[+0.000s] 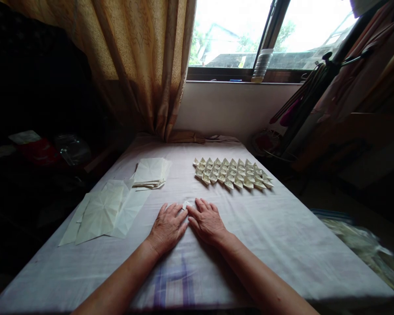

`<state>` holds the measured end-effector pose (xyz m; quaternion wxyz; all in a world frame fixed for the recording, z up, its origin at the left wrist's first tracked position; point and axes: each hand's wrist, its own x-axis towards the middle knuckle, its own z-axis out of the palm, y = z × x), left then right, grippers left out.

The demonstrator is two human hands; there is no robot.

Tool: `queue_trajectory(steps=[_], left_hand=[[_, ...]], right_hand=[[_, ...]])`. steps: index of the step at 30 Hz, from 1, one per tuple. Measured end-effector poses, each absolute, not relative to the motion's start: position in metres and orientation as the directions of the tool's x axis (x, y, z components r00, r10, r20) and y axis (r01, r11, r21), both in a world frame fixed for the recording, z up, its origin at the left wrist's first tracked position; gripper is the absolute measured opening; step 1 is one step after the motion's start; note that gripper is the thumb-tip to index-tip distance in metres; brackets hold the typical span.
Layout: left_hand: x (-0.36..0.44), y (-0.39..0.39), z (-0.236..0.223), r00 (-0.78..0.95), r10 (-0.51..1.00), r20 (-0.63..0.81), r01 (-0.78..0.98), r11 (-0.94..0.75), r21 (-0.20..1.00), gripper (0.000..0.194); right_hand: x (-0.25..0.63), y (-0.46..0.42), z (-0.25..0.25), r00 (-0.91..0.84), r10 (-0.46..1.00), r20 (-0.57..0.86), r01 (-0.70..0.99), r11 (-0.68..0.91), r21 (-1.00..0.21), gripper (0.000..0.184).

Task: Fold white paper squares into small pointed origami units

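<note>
Between my hands a small folded piece of pale paper point(186, 204) lies on the cloth, mostly covered by my fingers. My left hand point(169, 227) rests palm down at its left side, fingers spread, with the index finger and thumb against the paper. From the right, my right hand point(207, 222) also lies palm down with its fingers stretched out, its index finger touching the paper. Ahead to the right stand several rows of small folded paper boats point(231, 173). On the left are a stack of creased paper squares point(149, 170) and some loose creased sheets point(101, 205).
A pale cloth point(282, 245) covers the table. Behind it hang a patterned curtain point(141, 57) and a window with a plastic bottle point(262, 64) on the sill. A dark stand point(302, 96) with hanging things is at the right; a clear plastic bag point(364, 245) lies below.
</note>
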<state>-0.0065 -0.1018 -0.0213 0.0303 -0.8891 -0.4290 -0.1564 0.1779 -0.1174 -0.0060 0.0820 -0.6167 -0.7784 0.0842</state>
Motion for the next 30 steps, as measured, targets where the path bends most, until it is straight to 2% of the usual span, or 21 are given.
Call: queue_trajectory(steps=[6, 18, 25, 30], left_hand=[[-0.006, -0.103, -0.018, 0.577, 0.765, 0.288, 0.769, -0.627, 0.125, 0.026], [-0.006, -0.105, -0.014, 0.577, 0.773, 0.265, 0.775, -0.620, 0.122, 0.034], [-0.007, -0.104, -0.011, 0.587, 0.763, 0.269, 0.763, -0.633, 0.131, 0.035], [-0.006, -0.099, -0.008, 0.542, 0.794, 0.276, 0.753, -0.605, 0.260, 0.031]], right_hand=[[0.167, -0.097, -0.005, -0.217, 0.976, 0.017, 0.934, 0.212, -0.288, 0.043], [0.183, -0.096, -0.008, -0.258, 0.966, 0.001, 0.905, 0.242, -0.350, 0.040], [0.182, -0.091, -0.014, -0.189, 0.971, 0.145, 0.914, 0.227, -0.336, 0.037], [0.186, -0.095, -0.021, -0.100, 0.975, 0.201, 0.913, 0.170, -0.370, 0.032]])
